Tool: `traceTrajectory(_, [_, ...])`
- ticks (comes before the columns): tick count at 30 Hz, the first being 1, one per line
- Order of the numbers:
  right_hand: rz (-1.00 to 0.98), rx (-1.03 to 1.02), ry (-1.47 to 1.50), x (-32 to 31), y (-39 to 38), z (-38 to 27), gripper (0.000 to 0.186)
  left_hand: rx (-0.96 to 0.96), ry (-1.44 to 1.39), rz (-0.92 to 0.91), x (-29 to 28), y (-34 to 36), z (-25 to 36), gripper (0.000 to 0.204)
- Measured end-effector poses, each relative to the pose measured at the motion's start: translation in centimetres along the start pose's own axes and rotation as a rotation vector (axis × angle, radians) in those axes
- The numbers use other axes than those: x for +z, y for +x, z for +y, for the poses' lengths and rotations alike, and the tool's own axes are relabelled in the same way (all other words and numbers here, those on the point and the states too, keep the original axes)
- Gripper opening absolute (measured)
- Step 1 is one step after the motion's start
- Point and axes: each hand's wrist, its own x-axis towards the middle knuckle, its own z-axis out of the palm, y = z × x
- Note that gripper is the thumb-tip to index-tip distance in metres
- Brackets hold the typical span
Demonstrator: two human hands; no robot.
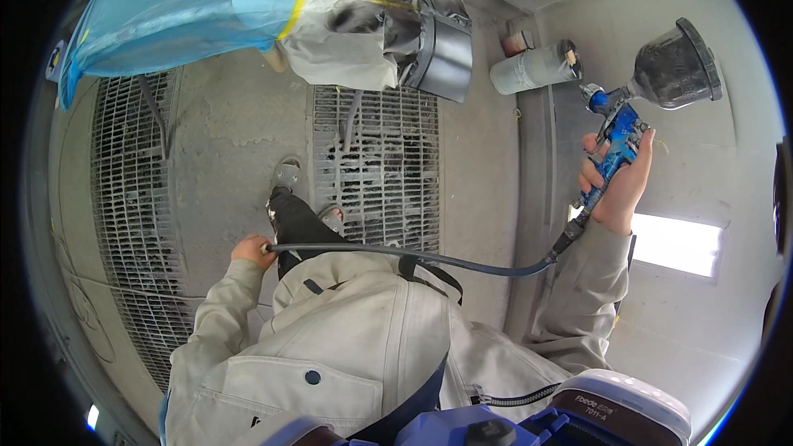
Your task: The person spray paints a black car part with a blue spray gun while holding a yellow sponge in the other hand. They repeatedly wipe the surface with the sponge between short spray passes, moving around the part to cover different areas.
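A blue spray gun [615, 144] is in my right hand [626, 190], raised at the right, with my fingers wrapped round its handle. Its dark, paint-stained cup [676, 70] tilts up to the right. From the handle's base a dark air hose [429, 258] sags across the front of my body to my left hand [253, 251], which is closed around it low on the left. Ahead stands a dark grey glossy panel [443, 55], apart from the gun, with crumpled masking paper [347, 25] on its left side.
Blue plastic sheeting [182, 8] edged with yellow tape covers a large form at the upper left. A pale cylindrical container [535, 68] stands near the right wall. Metal floor grates [388, 165] lie ahead of my feet and at the left. A thin line [149, 291] crosses the floor at left.
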Motion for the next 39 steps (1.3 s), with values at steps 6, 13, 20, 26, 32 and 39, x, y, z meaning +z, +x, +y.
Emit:
traceTrajectory(6, [-0.254, 0.089, 0.143, -0.5, -2.7, 1.0, 0.073, -0.007, 0.045, -0.039, -0.7, 0.1, 0.0, 0.025])
traceTrajectory(13, [-0.108, 0.0, 0.054, 0.8, -3.4, 2.1, 0.078, 0.014, 0.07, -0.046, -0.7, 0.1, -1.3, 0.029])
traceTrajectory(20, [-0.408, 0.125, 0.282, 0.7, -3.9, 3.1, 0.08, 0.053, 0.108, -0.05, -1.3, 0.2, -1.8, 0.028])
traceTrajectory(26, [-0.224, 0.065, 0.2, -0.7, -3.4, 3.8, 0.076, -0.003, 0.156, -0.087, -2.5, 0.6, -1.3, 0.028])
traceTrajectory(32, [0.041, -0.025, 0.161, -1.1, -4.5, 5.2, 0.068, 0.001, 0.132, -0.067, -2.7, 0.7, -1.1, 0.029])
traceTrajectory(39, [-0.352, 0.135, 0.261, -2.0, -7.1, 6.0, 0.081, -0.008, 0.203, -0.141, -2.1, 0.6, -2.0, 0.031])
